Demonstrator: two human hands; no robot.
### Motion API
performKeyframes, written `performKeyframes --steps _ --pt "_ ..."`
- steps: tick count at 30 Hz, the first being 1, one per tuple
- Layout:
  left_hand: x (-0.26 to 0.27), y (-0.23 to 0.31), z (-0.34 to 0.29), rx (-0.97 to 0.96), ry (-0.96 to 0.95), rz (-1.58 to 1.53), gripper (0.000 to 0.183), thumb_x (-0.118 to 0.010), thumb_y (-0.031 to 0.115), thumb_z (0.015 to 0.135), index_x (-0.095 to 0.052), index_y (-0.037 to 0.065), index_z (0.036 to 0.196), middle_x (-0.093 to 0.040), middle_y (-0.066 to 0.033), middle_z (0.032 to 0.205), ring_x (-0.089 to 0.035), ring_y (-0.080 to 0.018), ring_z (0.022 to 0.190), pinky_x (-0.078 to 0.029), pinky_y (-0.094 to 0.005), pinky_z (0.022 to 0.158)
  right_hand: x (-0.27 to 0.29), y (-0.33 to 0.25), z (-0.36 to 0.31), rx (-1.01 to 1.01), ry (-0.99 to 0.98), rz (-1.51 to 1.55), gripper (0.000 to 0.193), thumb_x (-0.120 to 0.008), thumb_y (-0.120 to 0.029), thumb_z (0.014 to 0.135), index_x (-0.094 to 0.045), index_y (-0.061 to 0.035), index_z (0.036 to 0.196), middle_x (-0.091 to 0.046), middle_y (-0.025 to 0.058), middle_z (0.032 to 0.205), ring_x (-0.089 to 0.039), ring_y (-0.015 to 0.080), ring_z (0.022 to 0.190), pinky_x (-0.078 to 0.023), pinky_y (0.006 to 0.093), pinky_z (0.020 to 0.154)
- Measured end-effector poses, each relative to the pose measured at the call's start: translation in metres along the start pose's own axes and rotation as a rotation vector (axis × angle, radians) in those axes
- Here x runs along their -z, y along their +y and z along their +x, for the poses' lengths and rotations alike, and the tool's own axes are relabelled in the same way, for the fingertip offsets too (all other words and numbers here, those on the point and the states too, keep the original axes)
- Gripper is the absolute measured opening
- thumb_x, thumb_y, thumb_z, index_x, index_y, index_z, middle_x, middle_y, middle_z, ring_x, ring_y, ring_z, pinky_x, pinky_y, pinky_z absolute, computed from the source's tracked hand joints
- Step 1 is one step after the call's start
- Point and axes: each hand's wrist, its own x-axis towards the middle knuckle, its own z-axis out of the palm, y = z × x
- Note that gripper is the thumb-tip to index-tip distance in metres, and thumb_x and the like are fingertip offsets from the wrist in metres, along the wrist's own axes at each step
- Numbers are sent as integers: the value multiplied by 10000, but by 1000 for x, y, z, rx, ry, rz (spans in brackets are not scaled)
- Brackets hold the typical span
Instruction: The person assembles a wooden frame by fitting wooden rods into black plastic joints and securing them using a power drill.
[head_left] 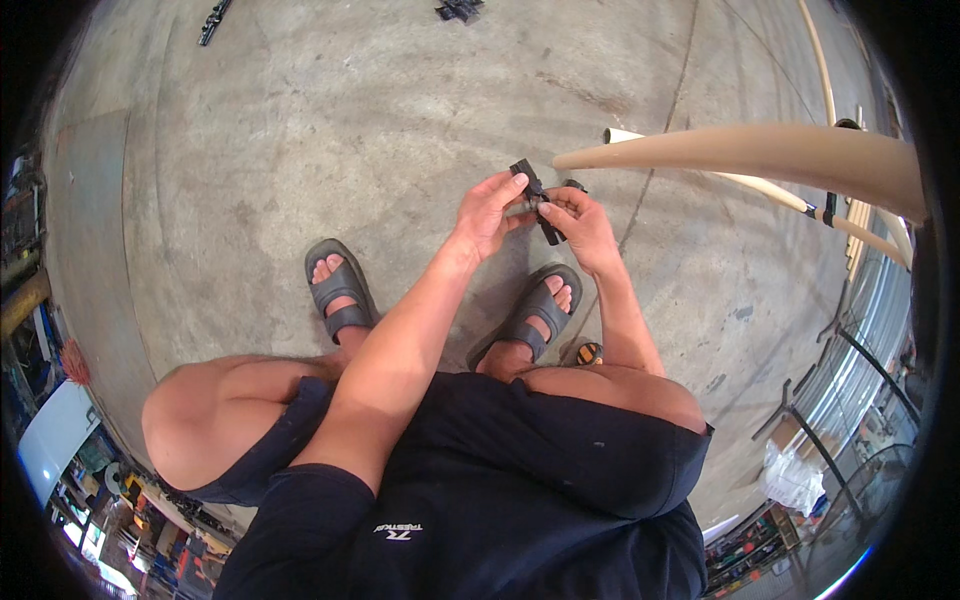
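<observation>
Both of my hands are raised over the concrete floor (400, 120), in front of my sandals (340, 295). Between them is a black bracket-like pipe connector (551, 236), held at a slant. My left hand (482, 215) grips its upper end, with the thumb lying along it. The fingers of my right hand (584, 228) pinch its middle and lower part. Some of the connector is hidden by my fingers. Just beyond my right hand a small dark piece (576, 186) shows, and I cannot make out what it is.
Beige pipes (740, 152) joined by black connectors (828, 212) reach in from the right. Black parts (459, 10) lie on the far floor, with a black strip (213, 22) farther left. An orange-and-black round object (589, 353) rests beside my right foot. A plastic bag (793, 478) is at lower right.
</observation>
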Motion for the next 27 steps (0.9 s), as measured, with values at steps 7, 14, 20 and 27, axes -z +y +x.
performKeyframes --steps 7,14,20,27 --pt "5 -2 2 -58 -43 -7 293 -683 318 952 -644 117 1162 -659 -21 1069 -600 -174 1021 -507 -429 870 -4 5 0 25 30 51 287 -698 -97 939 -628 71 1160 -715 85 980 -650 112 883 -513 249 748" --pt "3 1 3 1 22 69 275 -723 300 925 -666 81 1081 -665 -51 1021 -616 -184 989 -535 -424 832 -1 13 1 -25 0 14 268 -688 -71 945 -633 60 1172 -697 43 984 -622 80 873 -501 227 771" --pt "2 0 8 -60 82 84 266 -684 284 949 -656 59 1088 -667 -48 991 -646 -183 941 -554 -407 815 12 4 7 331 491 -394 399 -816 -160 827 -639 25 1133 -686 98 1070 -638 152 962 -516 296 794" --pt "-5 -1 16 -201 335 -16 209 -648 217 977 -658 46 1098 -669 -43 948 -679 -160 858 -574 -350 730 2 -86 31 970 357 -289 269 -816 -157 828 -640 -1 957 -651 75 901 -584 137 784 -500 298 708"
